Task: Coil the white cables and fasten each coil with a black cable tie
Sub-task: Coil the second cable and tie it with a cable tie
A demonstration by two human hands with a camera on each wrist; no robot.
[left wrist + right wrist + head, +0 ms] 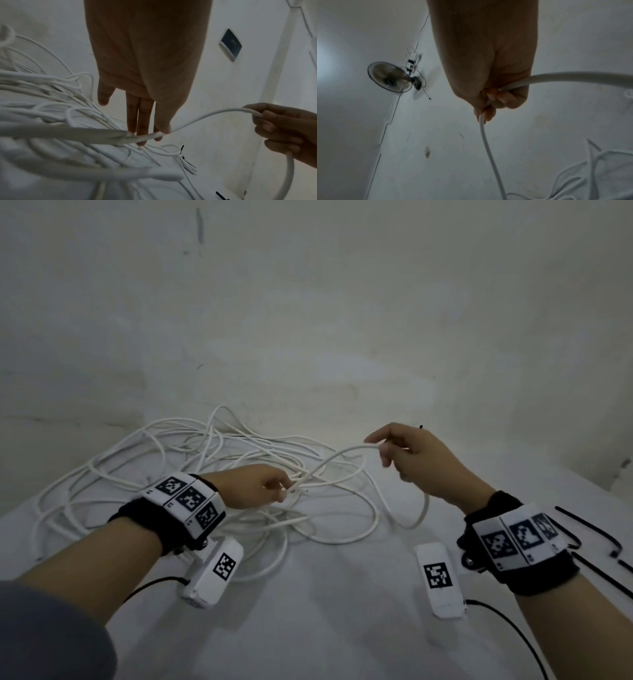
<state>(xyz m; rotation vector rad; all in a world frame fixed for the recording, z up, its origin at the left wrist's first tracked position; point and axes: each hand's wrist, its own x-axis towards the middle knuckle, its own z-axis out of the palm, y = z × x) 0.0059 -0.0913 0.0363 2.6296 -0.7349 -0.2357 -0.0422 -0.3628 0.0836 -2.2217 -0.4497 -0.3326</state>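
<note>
white cable [337,455] pinched by both hands

White cables [191,474] are lying tangled on a white table [325,628] in front of a pale, off-white wall [308,302]. I am wearing black wristbands [144,518] carrying white blocks printed with black-and-white square marker patterns [190,498]. Black cable ties [589,529] are lying at the near right. My grey sleeve [51,635] is showing at the near left. A dark panel [230,45] is sitting on the wall.
</note>
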